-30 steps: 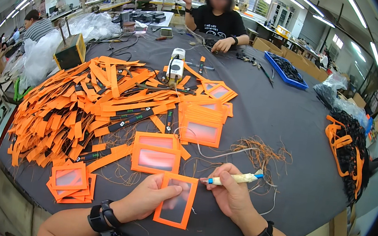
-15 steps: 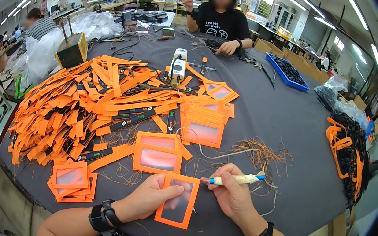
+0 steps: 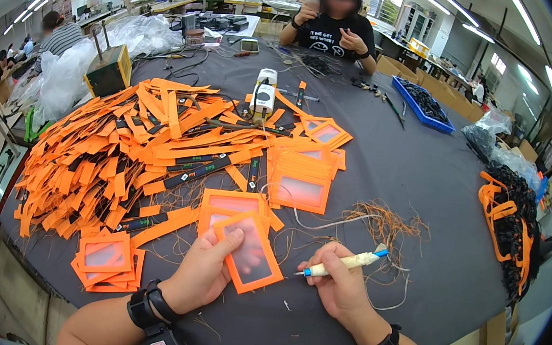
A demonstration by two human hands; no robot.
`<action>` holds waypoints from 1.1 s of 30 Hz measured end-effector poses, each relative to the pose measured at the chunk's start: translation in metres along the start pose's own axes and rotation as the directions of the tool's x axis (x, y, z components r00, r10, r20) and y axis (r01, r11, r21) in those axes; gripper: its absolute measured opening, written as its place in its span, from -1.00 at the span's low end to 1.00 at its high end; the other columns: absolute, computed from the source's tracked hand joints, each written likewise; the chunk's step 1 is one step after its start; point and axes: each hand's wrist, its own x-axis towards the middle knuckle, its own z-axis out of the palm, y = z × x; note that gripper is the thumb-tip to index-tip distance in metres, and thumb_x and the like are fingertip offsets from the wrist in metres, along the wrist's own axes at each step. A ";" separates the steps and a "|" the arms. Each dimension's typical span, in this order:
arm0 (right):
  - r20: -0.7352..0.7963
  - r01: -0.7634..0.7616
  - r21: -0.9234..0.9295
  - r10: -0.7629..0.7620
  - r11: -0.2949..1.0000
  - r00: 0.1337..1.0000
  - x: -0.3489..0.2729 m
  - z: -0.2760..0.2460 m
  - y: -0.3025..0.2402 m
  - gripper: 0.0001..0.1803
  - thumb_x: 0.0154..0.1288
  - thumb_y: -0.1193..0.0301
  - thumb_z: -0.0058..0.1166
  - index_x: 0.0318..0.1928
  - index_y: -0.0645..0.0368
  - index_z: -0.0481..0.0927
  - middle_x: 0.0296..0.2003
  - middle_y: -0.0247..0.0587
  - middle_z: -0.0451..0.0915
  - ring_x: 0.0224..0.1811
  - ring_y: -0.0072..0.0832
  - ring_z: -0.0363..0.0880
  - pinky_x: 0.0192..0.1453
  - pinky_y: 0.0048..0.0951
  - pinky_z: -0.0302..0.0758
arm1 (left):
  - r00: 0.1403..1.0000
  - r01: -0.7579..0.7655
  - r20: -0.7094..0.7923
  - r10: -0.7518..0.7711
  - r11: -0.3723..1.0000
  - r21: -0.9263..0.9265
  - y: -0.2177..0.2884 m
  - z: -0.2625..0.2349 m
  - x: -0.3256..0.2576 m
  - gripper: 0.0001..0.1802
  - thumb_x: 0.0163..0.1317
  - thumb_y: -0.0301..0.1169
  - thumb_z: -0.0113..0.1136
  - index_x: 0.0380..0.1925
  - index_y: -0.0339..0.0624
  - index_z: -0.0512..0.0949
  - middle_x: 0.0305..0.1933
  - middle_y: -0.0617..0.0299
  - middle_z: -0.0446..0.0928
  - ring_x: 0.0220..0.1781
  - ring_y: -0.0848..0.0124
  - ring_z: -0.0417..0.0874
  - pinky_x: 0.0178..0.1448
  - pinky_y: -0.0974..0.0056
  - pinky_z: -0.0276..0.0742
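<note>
While only the head view is on hand, everything is placed against the flat orange-framed pouch with a clear plastic window [image 3: 249, 252], which is held tilted just above the dark round tabletop [image 3: 419, 183], near its closest edge. The left hand [image 3: 205, 271] is clamped on the pouch's lower left edge, thumb laid over the frame and fingers tucked beneath. To the right of the pouch, the right hand [image 3: 341, 287] is closed around a pale-handled tool with a blue tip [image 3: 344, 262], whose point is aimed at the pouch's right edge without touching it.

Judged by its look, the pouch is light, thin and bendable; the clear window is likely slick and easily creased, so the stitched orange border is the better place to be gripped. Just behind the pouch a stack of like orange frames [image 3: 234, 205] is seen, and loose brown threads [image 3: 384, 220] lie behind and to its right. Far left of it, a heap of orange straps [image 3: 120, 146] is spread.
</note>
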 end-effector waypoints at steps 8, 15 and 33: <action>-0.004 -0.014 -0.021 0.014 1.000 1.000 0.000 0.003 -0.001 -0.88 0.34 0.42 0.05 -0.29 0.22 0.46 -0.41 -0.27 0.51 -0.38 -0.56 0.46 -0.24 -0.51 0.43 | 1.000 -0.006 -0.011 0.006 1.000 -0.011 0.000 0.000 0.000 -0.75 0.38 -0.37 0.00 0.02 -0.14 0.44 -0.12 0.25 0.58 -0.23 0.48 0.62 -0.22 0.37 0.57; 0.037 0.056 -0.146 -0.051 0.988 0.998 -0.003 0.004 0.002 -0.90 0.32 0.46 0.07 -0.28 0.24 0.49 -0.37 -0.26 0.55 -0.36 -0.60 0.48 -0.22 -0.55 0.45 | 0.999 -0.045 0.002 0.045 0.998 0.044 -0.004 -0.002 0.001 -0.69 0.40 -0.37 -0.04 0.09 -0.21 0.41 -0.13 0.18 0.58 -0.24 0.47 0.63 -0.26 0.41 0.53; 0.000 0.035 -0.198 -0.036 0.980 0.999 -0.003 0.005 0.002 -0.88 0.28 0.44 0.13 -0.30 0.22 0.49 -0.39 -0.27 0.53 -0.38 -0.62 0.48 -0.11 -0.52 0.46 | 0.999 -0.037 -0.002 0.037 0.998 0.042 -0.004 0.000 0.001 -0.70 0.39 -0.40 -0.04 0.07 -0.22 0.42 -0.08 0.21 0.58 -0.20 0.50 0.62 -0.23 0.40 0.57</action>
